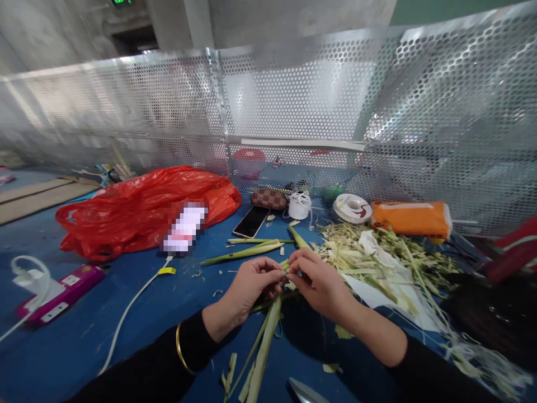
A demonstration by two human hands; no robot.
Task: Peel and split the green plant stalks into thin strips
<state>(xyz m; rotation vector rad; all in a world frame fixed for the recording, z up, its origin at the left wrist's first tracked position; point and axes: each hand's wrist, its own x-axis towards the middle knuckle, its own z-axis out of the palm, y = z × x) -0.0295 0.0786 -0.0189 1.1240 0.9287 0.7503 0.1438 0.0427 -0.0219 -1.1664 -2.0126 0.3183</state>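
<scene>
My left hand (247,288) is closed, its thumb and fingers pinched at the upper part of a bundle of long pale-green leaf strips (265,347). The strips hang down toward me over the blue table. Close against it, my right hand (321,282) is also closed, its fingertips pinching at the same leaves; the exact spot held is partly hidden by the fingers. Loose green leaf pieces (247,253) lie just beyond the left hand. At the bottom edge, a pointed metal blade (305,390) shows only its tip end.
A heap of leaf scraps (348,252) lies at right, with white thread (482,358). Behind are a phone (251,221), a brown checked case (269,198), a white spool (352,209) and an orange pack (411,218). Left are a red bag (126,207), a charging phone (185,228) and a purple power strip (81,282).
</scene>
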